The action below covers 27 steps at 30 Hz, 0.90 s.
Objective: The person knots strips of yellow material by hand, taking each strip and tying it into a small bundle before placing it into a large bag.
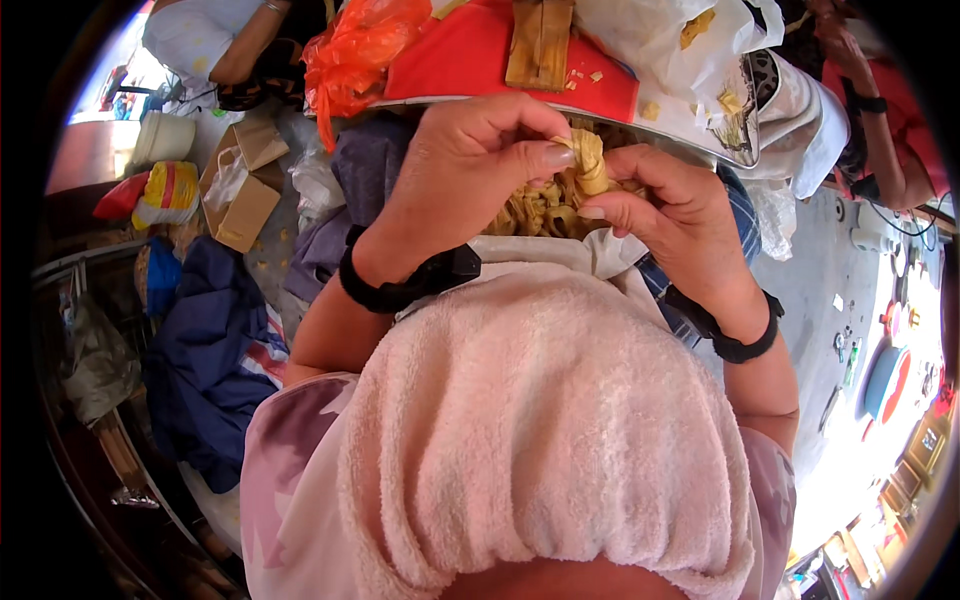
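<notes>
A yellowish, pliable strip [590,165], folded and twisted into a knot-like bundle, is held up in front of my chest. My left hand [470,180] pinches its left side between thumb and fingers. On its other side, the thumb and fingers of my right hand [685,205] are closed on the same strip. Right below it lies a heap of similar curled strips [540,212] in a container with a pale cloth-like edge [610,250]; my hands partly cover this heap. Black bands circle both my wrists.
Beyond my hands, a red-topped board [450,65] carries a wooden block [540,45] and a white plastic bag [660,35]. An orange-red bag [355,55] sits beside it. To the left stands a cardboard box [245,215]. Other people's arms [250,45] show at both far sides.
</notes>
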Motion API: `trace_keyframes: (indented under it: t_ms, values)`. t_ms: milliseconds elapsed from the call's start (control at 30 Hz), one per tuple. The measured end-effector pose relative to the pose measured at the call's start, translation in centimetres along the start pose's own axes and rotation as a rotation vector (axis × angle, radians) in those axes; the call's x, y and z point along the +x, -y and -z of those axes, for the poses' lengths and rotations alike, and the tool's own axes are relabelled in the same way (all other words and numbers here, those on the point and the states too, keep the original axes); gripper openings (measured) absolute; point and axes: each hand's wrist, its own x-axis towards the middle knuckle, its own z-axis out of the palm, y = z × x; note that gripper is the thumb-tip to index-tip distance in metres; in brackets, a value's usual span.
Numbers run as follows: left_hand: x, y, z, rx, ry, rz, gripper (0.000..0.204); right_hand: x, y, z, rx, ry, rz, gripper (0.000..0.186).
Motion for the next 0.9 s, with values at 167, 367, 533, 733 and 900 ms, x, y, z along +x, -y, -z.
trace_keyframes:
  t_ms: [167, 367, 533, 733, 900]
  values:
    - [-2.1, -3.2, 1.8, 0.11, 0.017, -0.186, 0.009, -1.3, 0.8, 1.4, -0.318, -0.041, 0.389, 0.009]
    - [-1.1, -1.0, 1.8, 0.511, -0.135, -0.251, 0.027, 0.1, 0.1, 0.1, -0.171, -0.096, 0.133, 0.006]
    - [-0.9, -1.0, -0.1, 0.969, 0.118, -0.345, 0.03, 1.4, -1.7, -1.5, -0.171, -0.075, 0.118, 0.007]
    - [-0.1, 2.5, 0.5, 1.037, 0.248, -0.294, 0.02, 2.0, -3.3, -2.2, -0.125, 0.012, -0.109, 0.014]
    - [2.4, 4.2, 3.0, 1.191, 0.107, -0.733, 0.02, 3.1, -2.8, -2.9, -0.095, -0.017, -0.052, 0.019]
